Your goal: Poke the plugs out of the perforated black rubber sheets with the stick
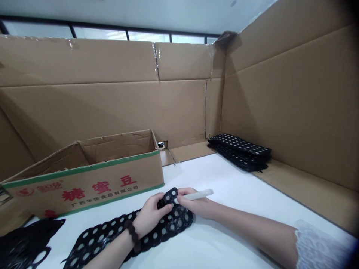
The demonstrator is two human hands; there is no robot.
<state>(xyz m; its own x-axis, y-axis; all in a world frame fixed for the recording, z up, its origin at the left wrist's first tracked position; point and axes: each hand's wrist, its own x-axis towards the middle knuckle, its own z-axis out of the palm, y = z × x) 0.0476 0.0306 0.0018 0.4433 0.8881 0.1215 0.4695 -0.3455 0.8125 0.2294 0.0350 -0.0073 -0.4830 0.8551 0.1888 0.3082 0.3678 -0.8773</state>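
Observation:
A long black strip [157, 235] with rows of round pale spots lies slantwise on the white table, its far end under both hands. My left hand [151, 213] is closed on the strip's upper edge near that end, thumb on top. In my right hand [196, 203] is a slim white pen-like tool [200, 194], gripped between thumb and fingers. Its lower tip points down at the strip's far end, where my fingers partly cover it. Whether the tip touches the strip, I cannot tell.
An open cardboard box [117, 183] with green edging and red print stands behind my left hand. A stack of similar spotted black strips [239, 149] lies at the far right. Crumpled black pieces [25, 246] lie at near left. Tall cardboard walls [112, 108] surround the white table [224, 179].

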